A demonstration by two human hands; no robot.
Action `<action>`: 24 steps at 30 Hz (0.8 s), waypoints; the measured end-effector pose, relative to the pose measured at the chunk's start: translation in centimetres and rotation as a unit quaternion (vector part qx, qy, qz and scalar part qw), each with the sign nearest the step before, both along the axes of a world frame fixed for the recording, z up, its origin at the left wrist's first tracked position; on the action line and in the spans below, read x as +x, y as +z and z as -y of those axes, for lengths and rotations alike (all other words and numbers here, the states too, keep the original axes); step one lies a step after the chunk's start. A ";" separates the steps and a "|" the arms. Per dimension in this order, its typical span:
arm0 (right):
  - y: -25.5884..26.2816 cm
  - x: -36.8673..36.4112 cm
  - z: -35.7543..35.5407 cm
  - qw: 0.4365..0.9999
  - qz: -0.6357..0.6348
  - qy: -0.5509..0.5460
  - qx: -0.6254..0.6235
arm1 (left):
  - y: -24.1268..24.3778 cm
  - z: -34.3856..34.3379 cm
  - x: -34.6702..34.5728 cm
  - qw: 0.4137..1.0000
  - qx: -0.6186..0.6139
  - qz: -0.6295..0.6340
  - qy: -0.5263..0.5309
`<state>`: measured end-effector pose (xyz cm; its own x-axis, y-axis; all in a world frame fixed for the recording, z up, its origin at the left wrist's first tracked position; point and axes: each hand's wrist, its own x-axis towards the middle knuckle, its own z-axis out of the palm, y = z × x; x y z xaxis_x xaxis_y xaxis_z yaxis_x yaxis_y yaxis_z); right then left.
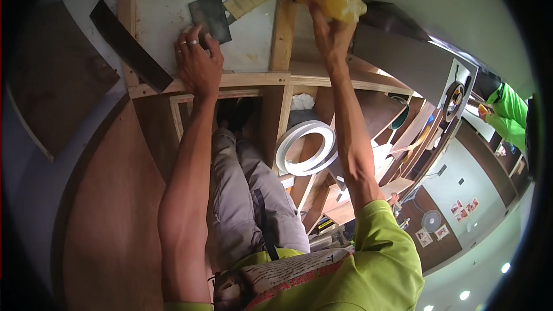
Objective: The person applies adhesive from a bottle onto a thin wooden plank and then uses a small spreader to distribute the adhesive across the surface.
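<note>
My right hand (335,30) is closed around a yellow squeeze bottle (332,2) lying on its side in the air. The bottle's dark nozzle points left, at a wooden upright (284,21) of the frame. On the left, my left hand (198,62), with rings on its fingers, has its fingertips and thumb at the lower edge of a dark square plate (214,15); no clear grip on it shows. A tape-wrapped handle (248,0) sticks out from the plate's right side. Both lie over a pale panel (250,43) with stains.
A narrow dark strip (131,47) leans across the frame's left corner. Below are open wooden compartments and a white coil of edge banding (304,149). A grey-brown board (402,56) stands at right. Another person's green sleeve (507,112) shows at far right.
</note>
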<state>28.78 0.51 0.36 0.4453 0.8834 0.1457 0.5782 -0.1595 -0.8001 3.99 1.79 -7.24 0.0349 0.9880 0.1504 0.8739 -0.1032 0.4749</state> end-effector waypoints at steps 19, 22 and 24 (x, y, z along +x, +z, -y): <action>3.7 1.0 38.1 0.627 -0.577 -0.482 0.204 | -1.7 0.1 0.0 0.999 0.025 0.020 -0.021; 4.0 -7.3 40.6 0.569 -0.648 -0.486 0.141 | -2.5 0.0 -1.2 1.000 0.017 0.017 -0.018; 5.6 -12.6 40.5 0.523 -0.710 -0.461 0.096 | -3.0 -0.6 -1.7 0.999 0.012 0.039 -0.023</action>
<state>16.20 -40.02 6.00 0.4481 0.2267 -0.8648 -0.8739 0.3151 -0.3702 2.25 2.39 -10.27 0.0677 0.9815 0.1789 0.8284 -0.1552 0.5382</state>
